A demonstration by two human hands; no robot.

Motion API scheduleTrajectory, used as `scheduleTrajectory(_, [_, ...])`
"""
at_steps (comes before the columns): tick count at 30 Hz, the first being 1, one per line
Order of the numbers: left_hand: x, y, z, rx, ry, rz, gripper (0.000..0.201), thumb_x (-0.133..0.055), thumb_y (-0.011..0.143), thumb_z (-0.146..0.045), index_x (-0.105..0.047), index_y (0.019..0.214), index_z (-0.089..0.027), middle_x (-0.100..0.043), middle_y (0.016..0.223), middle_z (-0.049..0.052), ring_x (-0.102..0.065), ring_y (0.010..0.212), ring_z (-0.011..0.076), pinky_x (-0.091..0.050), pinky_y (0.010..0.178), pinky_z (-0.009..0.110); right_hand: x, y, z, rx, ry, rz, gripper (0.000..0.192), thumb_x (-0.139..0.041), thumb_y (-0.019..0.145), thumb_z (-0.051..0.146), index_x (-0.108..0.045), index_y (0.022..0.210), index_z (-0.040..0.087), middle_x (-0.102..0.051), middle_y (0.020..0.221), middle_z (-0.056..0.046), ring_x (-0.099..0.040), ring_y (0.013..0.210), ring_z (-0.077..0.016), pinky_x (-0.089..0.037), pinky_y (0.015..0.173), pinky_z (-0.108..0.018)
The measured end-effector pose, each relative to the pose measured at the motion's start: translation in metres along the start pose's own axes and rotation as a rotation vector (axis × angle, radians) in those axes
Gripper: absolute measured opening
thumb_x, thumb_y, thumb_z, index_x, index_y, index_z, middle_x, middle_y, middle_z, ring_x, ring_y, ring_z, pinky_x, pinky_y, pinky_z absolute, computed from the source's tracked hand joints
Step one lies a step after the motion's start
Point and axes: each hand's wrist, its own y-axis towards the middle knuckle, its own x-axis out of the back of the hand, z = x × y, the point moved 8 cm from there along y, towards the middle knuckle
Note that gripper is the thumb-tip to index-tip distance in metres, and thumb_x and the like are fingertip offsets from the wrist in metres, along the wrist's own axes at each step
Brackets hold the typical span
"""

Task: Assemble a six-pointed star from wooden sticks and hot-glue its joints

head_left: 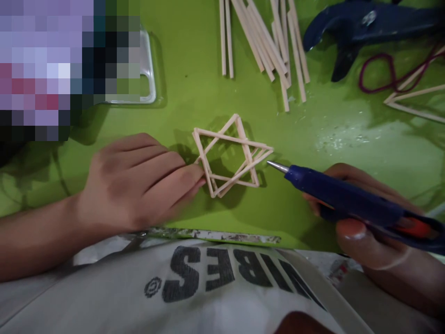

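A star frame [227,181] made of thin wooden sticks, two overlapping triangles, is at the middle of the green table. My left hand [142,181] pinches it at its left side, fingers closed; the thumb and fingertip meet near the stick ends. In my right hand [368,232] is a blue hot glue gun [344,195], my fingers wrapped round its body. Its metal nozzle points left, close to the right corner of the star and apparently just short of it. The rear of the glue gun runs off toward the right edge.
Several loose wooden sticks [264,41] lie at the top. Beyond my right hand are a dark blue tool [368,23], a purple cord [361,76] and joined sticks [413,111]. A clear-edged phone case [151,69] lies upper left beside a blurred-out area.
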Motion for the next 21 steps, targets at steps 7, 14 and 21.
scheduleTrajectory(7, [0.003, 0.002, -0.001, -0.081, 0.077, -0.084, 0.041, -0.093, 0.099, -0.015, -0.080, 0.130, -0.039, -0.074, 0.090, -0.004, -0.070, 0.071, 0.0223, -0.065, 0.066, 0.046, 0.000, -0.003, -0.004, -0.102, -0.037, 0.022, 0.049, -0.082, 0.107, 0.069, -0.077, 0.094, 0.022, -0.071, 0.084, -0.005, -0.068, 0.066, -0.0160, -0.052, 0.053, -0.033])
scheduleTrajectory(14, [0.003, 0.009, -0.019, -0.288, 0.150, -0.129, 0.009, -0.082, 0.108, -0.013, -0.086, 0.115, -0.015, -0.072, 0.078, 0.000, -0.065, 0.059, 0.0187, -0.056, 0.046, 0.039, -0.003, -0.001, -0.006, -0.096, -0.017, 0.006, 0.047, -0.082, 0.108, 0.066, -0.074, 0.090, 0.023, -0.073, 0.081, -0.005, -0.070, 0.071, -0.0180, -0.056, 0.060, -0.034])
scheduleTrajectory(21, [0.001, 0.013, -0.024, -0.298, 0.156, -0.144, 0.014, -0.075, 0.110, -0.012, -0.088, 0.112, -0.014, -0.072, 0.077, 0.001, -0.064, 0.057, 0.0187, -0.058, 0.046, 0.040, -0.003, -0.003, -0.007, -0.084, -0.016, 0.015, 0.048, -0.082, 0.108, 0.066, -0.075, 0.092, 0.021, -0.072, 0.084, -0.006, -0.070, 0.068, -0.0173, -0.054, 0.056, -0.034])
